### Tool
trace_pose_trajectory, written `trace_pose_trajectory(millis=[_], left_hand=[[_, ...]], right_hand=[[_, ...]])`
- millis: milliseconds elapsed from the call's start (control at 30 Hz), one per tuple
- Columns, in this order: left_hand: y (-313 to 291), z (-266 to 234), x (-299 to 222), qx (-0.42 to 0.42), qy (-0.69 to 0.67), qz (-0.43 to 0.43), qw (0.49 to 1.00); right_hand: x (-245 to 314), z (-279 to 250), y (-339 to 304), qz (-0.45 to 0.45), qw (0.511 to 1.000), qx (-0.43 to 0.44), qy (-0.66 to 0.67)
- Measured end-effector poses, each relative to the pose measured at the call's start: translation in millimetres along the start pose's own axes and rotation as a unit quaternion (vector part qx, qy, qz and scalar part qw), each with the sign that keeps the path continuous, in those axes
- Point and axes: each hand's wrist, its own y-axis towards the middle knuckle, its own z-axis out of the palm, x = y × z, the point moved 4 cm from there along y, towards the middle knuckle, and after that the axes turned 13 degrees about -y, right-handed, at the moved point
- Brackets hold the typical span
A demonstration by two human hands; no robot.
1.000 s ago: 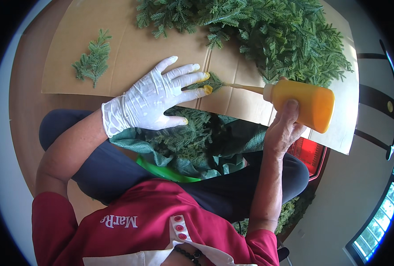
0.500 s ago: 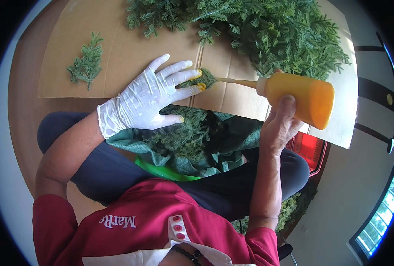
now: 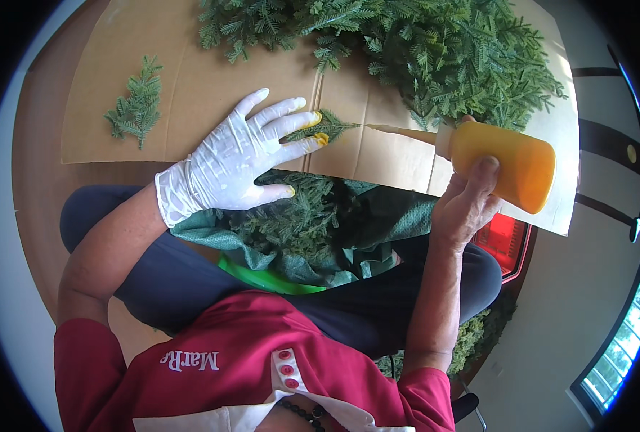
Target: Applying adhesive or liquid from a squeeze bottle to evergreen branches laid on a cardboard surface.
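My left hand (image 3: 230,158), in a white glove with yellow-stained fingertips, lies flat with its fingers spread. Two of those fingertips rest on a small green conifer sprig (image 3: 328,127) on the cardboard, covering part of it. The sprig's thin stem points right. My right hand (image 3: 469,204), bare, is wrapped round a yellow squeeze bottle (image 3: 506,160), tilted sideways. The long tapered nozzle (image 3: 406,132) points left, its tip at or close to the stem's end; I cannot tell whether they touch.
The cardboard sheet (image 3: 212,75) lies before me. A large heap of conifer branches (image 3: 471,65) covers its far right; another sprig (image 3: 137,108) lies far left. Between my legs is a dark green sack (image 3: 395,219) of greenery (image 3: 291,216). A red crate (image 3: 503,245) stands right.
The bottle has shifted slightly right in my right hand, and its nozzle tip has moved from near the leaves toward the stem's end. My left hand has barely moved.
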Motion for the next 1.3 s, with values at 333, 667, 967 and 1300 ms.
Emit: trace_pose_trajectory(millis=[333, 667, 967, 1300], left_hand=[[4, -3, -9, -0.029, -0.005, 0.004, 1.0], [45, -1, -24, -0.132, -0.101, 0.042, 0.985], [227, 81, -177, -0.118, -0.439, 0.204, 0.867], [70, -11, -116, -0.272, 0.013, 0.053, 0.961]], right_hand=[[-13, 0, -1, 0.006, 0.991, 0.072, -0.108], [43, -76, 46, -0.065, 0.99, -0.065, 0.109], [89, -127, 48, -0.175, 0.944, -0.131, 0.249], [75, -118, 51, -0.116, 0.961, -0.093, 0.234]])
